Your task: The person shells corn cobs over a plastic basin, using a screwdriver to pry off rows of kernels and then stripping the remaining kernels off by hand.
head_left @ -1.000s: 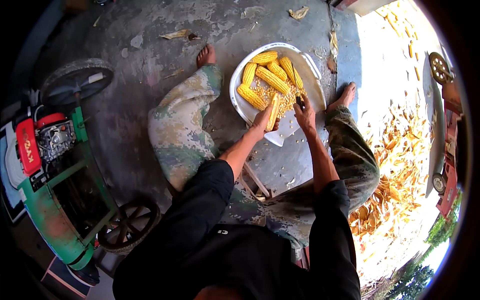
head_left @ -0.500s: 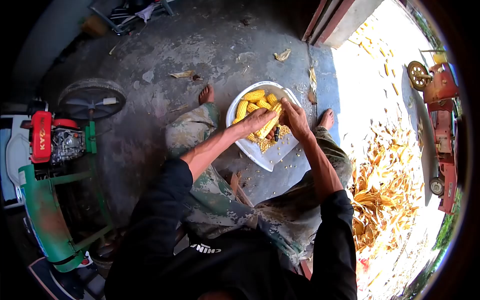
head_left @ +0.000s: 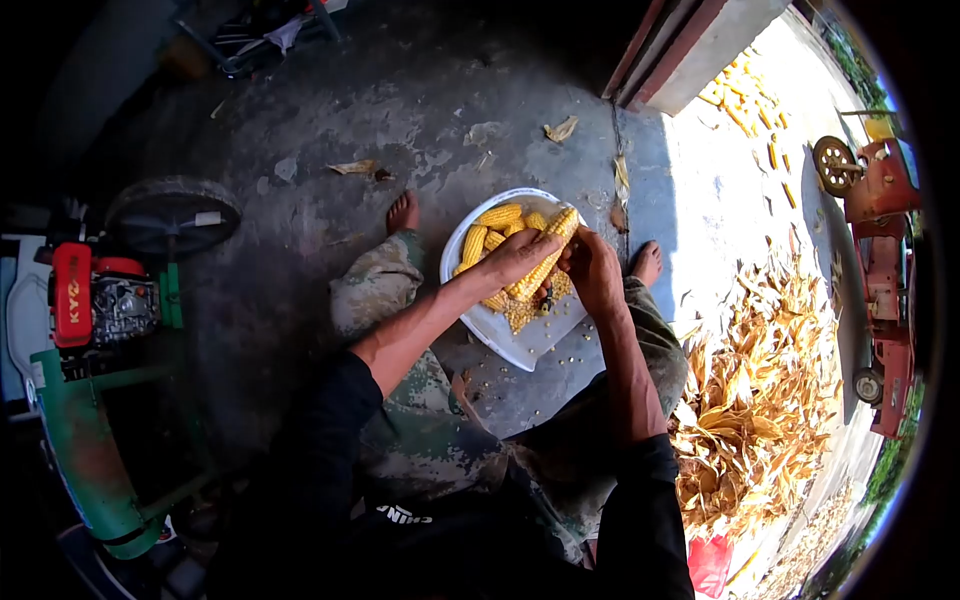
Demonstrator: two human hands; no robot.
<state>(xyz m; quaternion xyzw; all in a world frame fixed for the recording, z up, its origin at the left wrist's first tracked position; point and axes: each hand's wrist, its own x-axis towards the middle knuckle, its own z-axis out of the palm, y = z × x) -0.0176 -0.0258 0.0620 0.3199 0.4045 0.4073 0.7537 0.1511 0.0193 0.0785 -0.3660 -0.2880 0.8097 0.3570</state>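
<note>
My left hand (head_left: 520,257) is wrapped round a yellow corn cob (head_left: 548,252), which is tilted over a white basin (head_left: 512,350). Against the cob's right side is my right hand (head_left: 592,268), its fingers curled; a small dark handle (head_left: 545,297) shows below them, and the rest of that tool is hidden. Several whole cobs (head_left: 497,216) lie in the basin's upper left part. Loose kernels (head_left: 520,316) are heaped under my hands, and a few more are scattered on the basin's bare bottom.
A green machine (head_left: 95,450) with a red engine (head_left: 72,293) stands at the left. Husks (head_left: 750,410) are piled on the sunlit ground at the right, with a red vehicle (head_left: 885,270) beyond. A door frame (head_left: 665,55) is at the top.
My right hand has gone from holding the pointed tool upright to pressing beside the cob. The cob is now raised and tilted to the upper right. The view has shifted too.
</note>
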